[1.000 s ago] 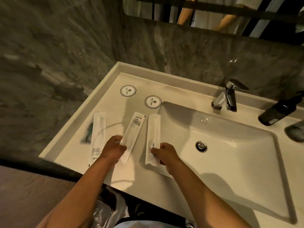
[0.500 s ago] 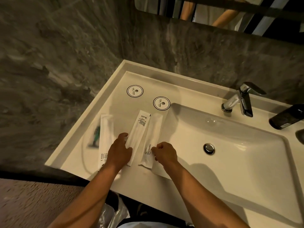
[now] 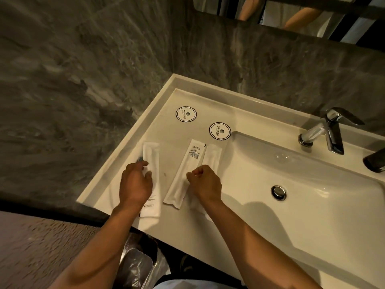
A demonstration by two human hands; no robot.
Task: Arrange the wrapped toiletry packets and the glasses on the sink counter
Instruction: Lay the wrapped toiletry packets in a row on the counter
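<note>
Three long white wrapped packets lie side by side on the white counter [image 3: 166,101], left of the basin. My left hand [image 3: 135,182] rests on the left packet [image 3: 153,155], fingers closed on its left edge. The middle packet [image 3: 185,174], with small print, lies tilted and touches the right packet [image 3: 213,155]. My right hand [image 3: 205,184] covers the lower half of the right packet, fingertips pinched at the seam between it and the middle one. Two round paper coasters [image 3: 186,114] [image 3: 220,131] sit behind the packets. No glasses are in view.
The sunken basin [image 3: 312,215] with its drain [image 3: 278,192] lies to the right, a chrome faucet [image 3: 325,130] behind it. A dark bottle [image 3: 375,161] sits at the right edge. Marble walls close the left and back. A lined bin [image 3: 135,265] stands below the counter.
My left hand has left the middle packet and moved left onto the left packet. The right packet has swung closer against the middle one under my right hand.
</note>
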